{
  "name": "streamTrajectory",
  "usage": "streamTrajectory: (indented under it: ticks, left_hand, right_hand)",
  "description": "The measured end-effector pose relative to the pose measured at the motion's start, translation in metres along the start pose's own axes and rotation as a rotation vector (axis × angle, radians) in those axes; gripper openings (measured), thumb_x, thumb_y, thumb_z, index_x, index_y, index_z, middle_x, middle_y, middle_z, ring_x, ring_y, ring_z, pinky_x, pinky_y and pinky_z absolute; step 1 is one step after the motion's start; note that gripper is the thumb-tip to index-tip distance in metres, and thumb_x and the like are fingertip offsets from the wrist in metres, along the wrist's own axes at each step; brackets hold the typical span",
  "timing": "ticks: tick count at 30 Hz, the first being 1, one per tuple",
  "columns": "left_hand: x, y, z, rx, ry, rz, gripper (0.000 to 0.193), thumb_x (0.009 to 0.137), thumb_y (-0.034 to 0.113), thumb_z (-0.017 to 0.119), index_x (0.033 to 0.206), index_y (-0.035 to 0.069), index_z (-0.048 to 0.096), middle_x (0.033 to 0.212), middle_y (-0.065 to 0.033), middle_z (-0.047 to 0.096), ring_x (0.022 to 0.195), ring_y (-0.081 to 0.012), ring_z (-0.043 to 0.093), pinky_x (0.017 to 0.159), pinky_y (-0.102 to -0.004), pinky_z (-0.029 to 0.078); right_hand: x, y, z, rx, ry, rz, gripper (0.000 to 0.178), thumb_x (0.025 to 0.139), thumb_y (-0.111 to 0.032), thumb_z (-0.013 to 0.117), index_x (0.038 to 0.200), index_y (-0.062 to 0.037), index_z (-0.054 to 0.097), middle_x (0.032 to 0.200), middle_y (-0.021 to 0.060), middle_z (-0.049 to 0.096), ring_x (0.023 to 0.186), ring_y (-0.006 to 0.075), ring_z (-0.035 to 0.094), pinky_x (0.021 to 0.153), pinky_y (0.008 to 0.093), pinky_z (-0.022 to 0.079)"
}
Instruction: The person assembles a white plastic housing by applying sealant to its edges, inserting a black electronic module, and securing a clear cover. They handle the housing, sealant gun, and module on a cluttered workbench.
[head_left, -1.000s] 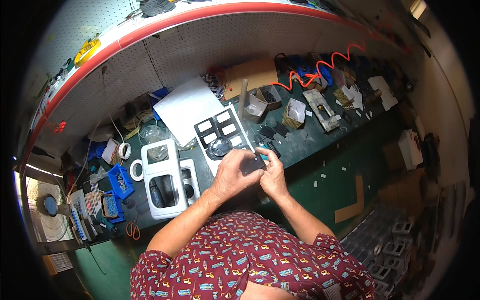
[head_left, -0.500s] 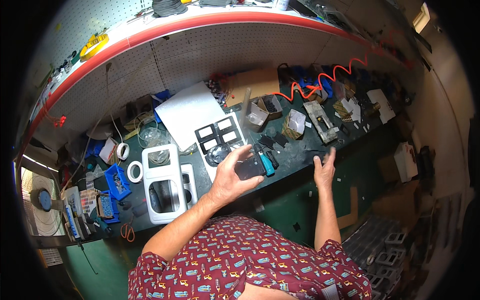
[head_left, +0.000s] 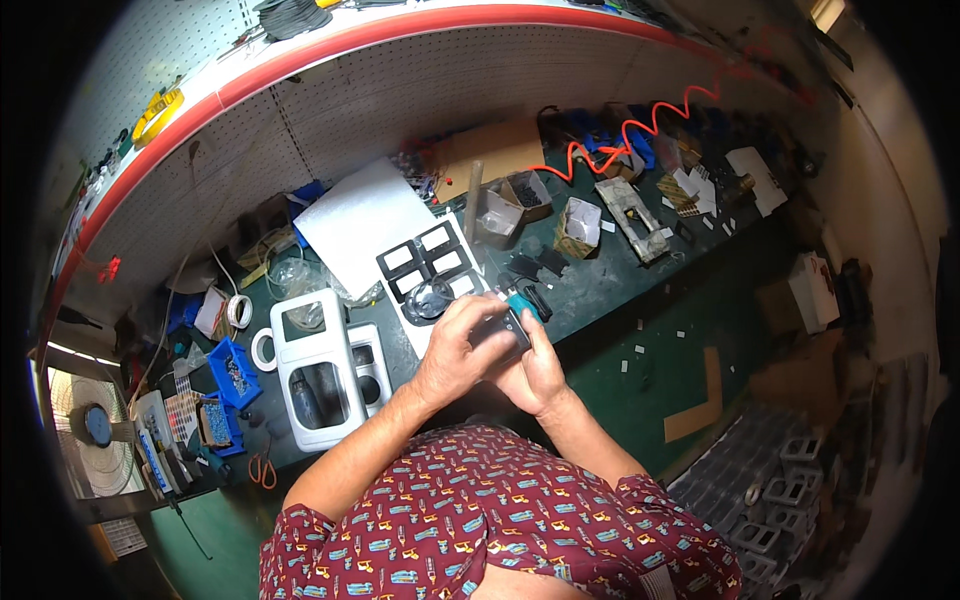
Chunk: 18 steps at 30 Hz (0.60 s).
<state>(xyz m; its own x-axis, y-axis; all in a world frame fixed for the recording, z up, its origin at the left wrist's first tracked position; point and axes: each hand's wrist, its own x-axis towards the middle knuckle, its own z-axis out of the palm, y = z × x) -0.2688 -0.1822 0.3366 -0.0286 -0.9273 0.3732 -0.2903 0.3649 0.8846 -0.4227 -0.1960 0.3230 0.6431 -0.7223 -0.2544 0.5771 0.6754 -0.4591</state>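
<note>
My left hand [head_left: 452,350] grips a dark, flat rectangular piece [head_left: 510,330], fingers along its upper side. My right hand [head_left: 538,378] has closed on the same piece from the right and below; part of its fingers is hidden behind it. Both hands are together in front of my body, over the bench's front edge. Just beyond them lies a teal-handled tool [head_left: 520,304], partly covered by the hands. A white board [head_left: 471,240] bearing several black rectangular frames [head_left: 399,258] is left of the piece, with a dark coiled cable [head_left: 428,300] on it.
Left of my hands stands a light grey plastic housing [head_left: 283,350]. Blue bins [head_left: 232,352] of small parts and orange-handled scissors [head_left: 262,468] lie farther left. Small open boxes [head_left: 577,232], a worn metal fixture [head_left: 625,205] and a red coiled hose [head_left: 600,165] are at the back right.
My right hand has come left from the bench's right part and joined my left hand at the dark piece. The dark thing seen near its fingers earlier is no longer distinguishable there.
</note>
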Motion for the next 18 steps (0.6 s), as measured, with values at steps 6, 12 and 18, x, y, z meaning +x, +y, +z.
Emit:
streamTrajectory:
  ticks: [6, 12, 18]
  left_hand:
    - [-0.006, -0.010, 0.001, 0.013, 0.047, -0.033, 0.013, 0.090, 0.001, 0.065, 0.102, -0.001, 0.062, 0.102, -0.0140, 0.064, 0.096, -0.0293, 0.062, 0.085, -0.0375, 0.050]
    - [-0.012, -0.003, -0.001, 0.054, -0.013, 0.020, 0.004, 0.095, 0.000, 0.059, 0.099, -0.001, 0.056, 0.100, -0.0129, 0.059, 0.095, -0.0230, 0.059, 0.085, -0.0327, 0.049]
    - [-0.010, 0.010, -0.013, -0.055, 0.213, 0.001, 0.006, 0.100, 0.006, 0.057, 0.099, 0.001, 0.054, 0.094, -0.0090, 0.056, 0.086, -0.0185, 0.056, 0.079, -0.0319, 0.047]
  right_hand:
    - [0.003, 0.010, -0.007, 0.016, 0.023, 0.056, 0.057, 0.107, -0.051, 0.028, 0.143, -0.0096, 0.044, 0.138, 0.0076, 0.054, 0.128, 0.0239, 0.054, 0.106, 0.0472, 0.045]
    - [0.006, -0.003, -0.013, 0.195, 0.039, 0.045, 0.049, 0.102, -0.050, 0.037, 0.140, -0.0208, 0.049, 0.137, 0.0115, 0.055, 0.121, 0.0266, 0.057, 0.099, 0.0524, 0.047]
    - [0.003, -0.036, -0.049, 0.350, 0.006, -0.015, 0.051, 0.100, -0.048, 0.043, 0.140, -0.0169, 0.049, 0.148, 0.0215, 0.048, 0.131, 0.0352, 0.050, 0.099, 0.0624, 0.045]
